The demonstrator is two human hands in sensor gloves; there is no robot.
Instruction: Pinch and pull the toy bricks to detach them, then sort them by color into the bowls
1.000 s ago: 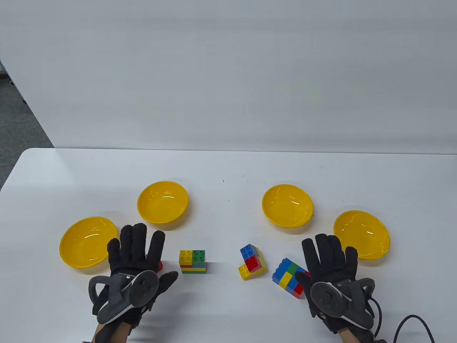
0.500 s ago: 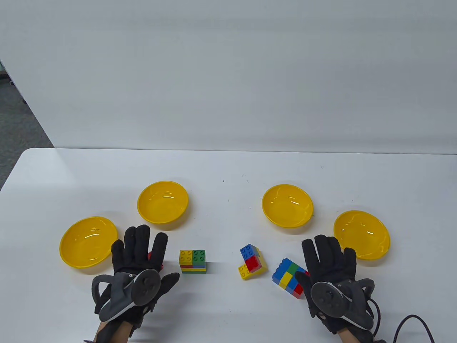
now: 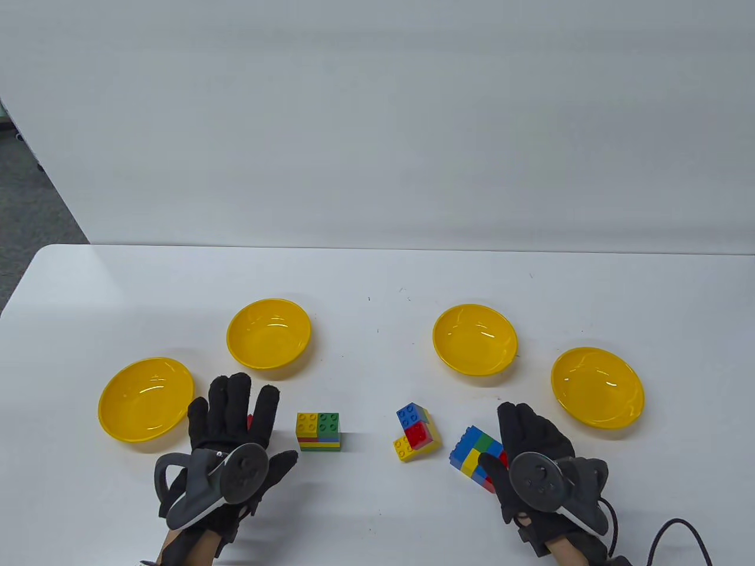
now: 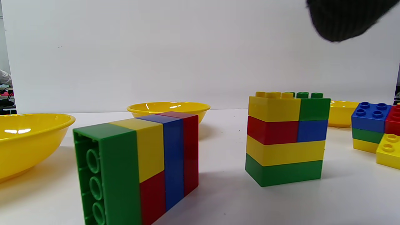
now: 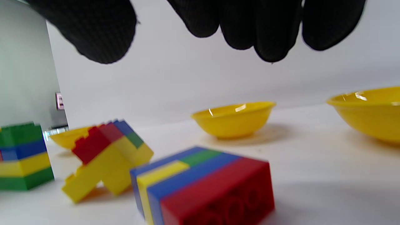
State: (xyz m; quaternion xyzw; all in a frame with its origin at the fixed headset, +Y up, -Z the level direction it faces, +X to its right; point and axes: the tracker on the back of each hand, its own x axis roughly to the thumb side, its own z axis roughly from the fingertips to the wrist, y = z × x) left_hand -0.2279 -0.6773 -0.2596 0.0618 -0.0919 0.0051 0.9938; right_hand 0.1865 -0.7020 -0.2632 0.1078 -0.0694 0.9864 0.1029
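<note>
My left hand (image 3: 272, 425) lies flat with straight, spread fingers over a block lying on its side (image 4: 137, 168); only a red sliver of that block (image 3: 250, 420) shows from above. My right hand (image 3: 498, 433) hovers over the blue, green, yellow and red block (image 3: 470, 453), fingers bent downward. In the right wrist view the fingertips (image 5: 268, 37) hang above this block (image 5: 203, 187) without touching it. An upright stack with yellow and green on top (image 3: 318, 431) and an irregular blue, red and yellow cluster (image 3: 416, 433) stand between the hands.
Four empty yellow bowls sit in an arc behind the bricks: far left (image 3: 145, 398), inner left (image 3: 268, 333), inner right (image 3: 475, 339), far right (image 3: 597, 386). A black cable (image 3: 678, 530) trails from the right wrist at the table's front edge.
My right hand has slid left and slightly back over the multicoloured block, its fingers bending down. My left hand has crept a little to the right. No brick has moved.
</note>
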